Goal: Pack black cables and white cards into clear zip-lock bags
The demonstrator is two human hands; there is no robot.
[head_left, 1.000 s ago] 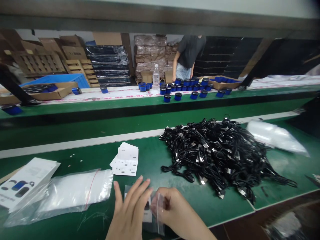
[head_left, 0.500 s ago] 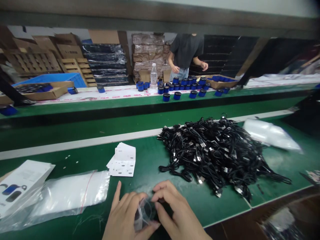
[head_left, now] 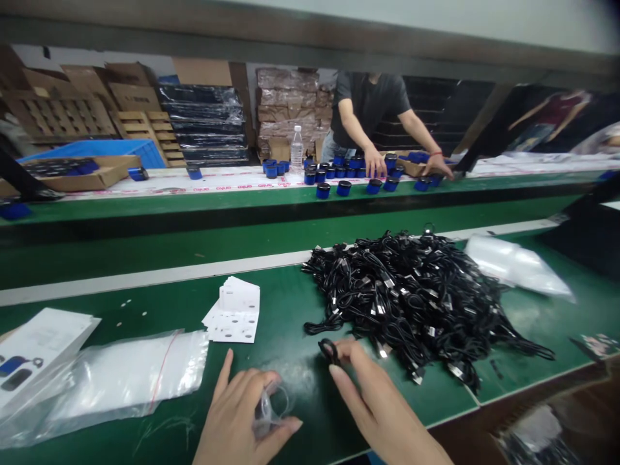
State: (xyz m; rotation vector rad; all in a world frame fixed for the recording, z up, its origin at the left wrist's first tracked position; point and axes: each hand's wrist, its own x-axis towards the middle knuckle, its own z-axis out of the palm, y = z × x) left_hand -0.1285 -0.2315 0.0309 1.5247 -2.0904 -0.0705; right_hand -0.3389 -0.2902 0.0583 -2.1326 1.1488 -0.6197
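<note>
My left hand (head_left: 247, 413) is closed around a small clear plastic bag (head_left: 272, 410), its mouth rounded toward the right. To the right of it, my right hand (head_left: 371, 391) pinches a coiled black cable (head_left: 329, 351) between thumb and fingers, apart from the bag. Just beyond that hand lies a large heap of black USB cables (head_left: 402, 290) with metal plugs. Folded white printed leaflets (head_left: 237, 313) lie ahead of my left hand. Further left is a larger clear bag of white plastic sheets (head_left: 130, 368).
White printed booklets (head_left: 41, 349) lie far left. A filled plastic bag (head_left: 520, 261) sits behind the cables. On the raised shelf stand blue-and-black round items (head_left: 343, 188) and a water bottle (head_left: 297, 152). Across it, a co-worker (head_left: 371, 113) reaches among them.
My right hand has moved away from the bag to the right, and a coiled black cable now shows in its fingers. The co-worker has leaned in and reached down to the blue items.
</note>
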